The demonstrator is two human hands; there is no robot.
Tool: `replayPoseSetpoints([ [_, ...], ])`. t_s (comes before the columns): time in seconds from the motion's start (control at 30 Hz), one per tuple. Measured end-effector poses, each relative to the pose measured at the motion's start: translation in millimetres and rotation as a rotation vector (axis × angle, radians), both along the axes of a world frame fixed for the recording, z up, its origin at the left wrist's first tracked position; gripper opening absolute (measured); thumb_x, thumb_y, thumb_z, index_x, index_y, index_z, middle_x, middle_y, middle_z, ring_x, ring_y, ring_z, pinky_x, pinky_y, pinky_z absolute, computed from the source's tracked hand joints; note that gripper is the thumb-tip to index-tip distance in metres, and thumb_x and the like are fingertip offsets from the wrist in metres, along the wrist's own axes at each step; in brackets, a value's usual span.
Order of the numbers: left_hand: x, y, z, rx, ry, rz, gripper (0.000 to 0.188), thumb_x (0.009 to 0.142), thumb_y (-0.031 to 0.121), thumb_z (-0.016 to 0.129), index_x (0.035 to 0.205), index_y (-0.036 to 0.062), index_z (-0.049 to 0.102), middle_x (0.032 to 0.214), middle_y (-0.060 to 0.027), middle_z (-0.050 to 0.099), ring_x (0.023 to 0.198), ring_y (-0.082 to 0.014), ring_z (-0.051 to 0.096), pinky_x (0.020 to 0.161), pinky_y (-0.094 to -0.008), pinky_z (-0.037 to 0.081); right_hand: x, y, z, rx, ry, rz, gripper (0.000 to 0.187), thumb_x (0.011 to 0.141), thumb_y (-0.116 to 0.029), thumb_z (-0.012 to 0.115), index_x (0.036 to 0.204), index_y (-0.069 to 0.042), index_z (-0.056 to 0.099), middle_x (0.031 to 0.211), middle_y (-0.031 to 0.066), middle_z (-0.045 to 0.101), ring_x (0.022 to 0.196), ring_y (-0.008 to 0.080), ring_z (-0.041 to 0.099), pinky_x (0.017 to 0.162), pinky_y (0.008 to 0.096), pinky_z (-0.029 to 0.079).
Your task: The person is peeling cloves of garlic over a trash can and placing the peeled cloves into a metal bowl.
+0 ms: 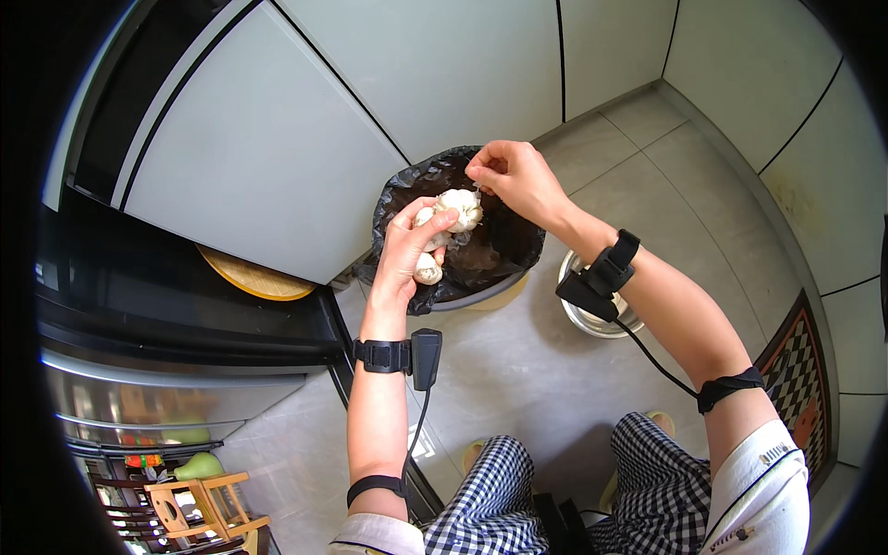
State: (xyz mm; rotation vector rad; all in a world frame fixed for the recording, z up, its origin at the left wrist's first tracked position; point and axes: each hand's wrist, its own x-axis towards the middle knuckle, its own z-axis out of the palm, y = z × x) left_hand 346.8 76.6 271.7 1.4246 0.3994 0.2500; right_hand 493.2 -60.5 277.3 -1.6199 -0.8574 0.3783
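Observation:
Several white garlic bulbs (pixel 460 210) are gathered in my left hand (pixel 407 242), whose fingers and thumb are closed round them. One lower bulb (pixel 427 269) peeks out below the palm. My right hand (pixel 515 176) is just to the right, its thumb and forefinger pinched on a thin piece of garlic skin beside the top bulb. Both hands are over a trash bin (pixel 495 294) lined with a black plastic bag (pixel 393 196). Loose pale skins appear to lie inside the bag, though the bottom is dark.
A metal bowl (pixel 597 324) stands on the tiled floor right of the bin, partly hidden by my right wrist. White cabinets (pixel 268 139) rise behind. A round wooden board (pixel 254 275) sits at left, a small wooden chair (pixel 208 509) at lower left, a checkered mat (pixel 797 375) at right.

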Motion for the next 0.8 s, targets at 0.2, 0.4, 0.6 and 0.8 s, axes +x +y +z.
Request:
replayPoseSetpoints([
  [0.2, 0, 1, 3, -0.114, -0.065, 0.034, 0.031, 0.08, 0.026, 0.076, 0.098, 0.0059, 0.062, 0.08, -0.0025, 0.061, 0.051, -0.0056, 0.05, 0.042, -0.0195, 0.04, 5, -3, -27, 0.039, -0.831, -0.113, 0.026, 0.094, -0.012, 0.054, 0.114, 0.003, 0.063, 0.102, 0.0142, 0.066, 0.091, 0.0168, 0.064, 0.078, 0.0305, 0.053],
  [0.4, -1, 2, 0, -0.187, -0.098, 0.041, 0.029, 0.082, 0.026, 0.074, 0.099, 0.0059, 0.062, 0.081, -0.002, 0.061, 0.05, -0.0062, 0.05, 0.042, -0.0195, 0.04, -18, -10, 7, 0.042, 0.322, 0.39, 0.04, 0.095, -0.024, 0.057, 0.121, 0.007, 0.052, 0.101, 0.0149, 0.064, 0.082, 0.0162, 0.064, 0.072, 0.029, 0.055],
  [0.6, 4, -5, 5, 0.06, -0.102, 0.028, 0.029, 0.083, 0.02, 0.073, 0.104, 0.0048, 0.06, 0.076, 0.0, 0.059, 0.049, -0.0059, 0.048, 0.042, -0.0195, 0.038, -12, -12, 7, 0.125, 0.65, 0.401, 0.032, 0.096, -0.022, 0.055, 0.108, 0.008, 0.056, 0.094, 0.0119, 0.061, 0.077, 0.0159, 0.061, 0.069, 0.0297, 0.056],
  [0.8, 3, -4, -3, 0.445, -0.077, 0.108, 0.017, 0.079, 0.014, 0.075, 0.088, 0.0049, 0.064, 0.065, 0.0037, 0.055, 0.048, -0.0019, 0.046, 0.042, -0.0187, 0.037, -11, -10, 12, 0.094, 0.682, 0.396, 0.036, 0.098, -0.026, 0.051, 0.115, 0.007, 0.053, 0.1, 0.0101, 0.06, 0.079, 0.0145, 0.061, 0.071, 0.0302, 0.055],
])
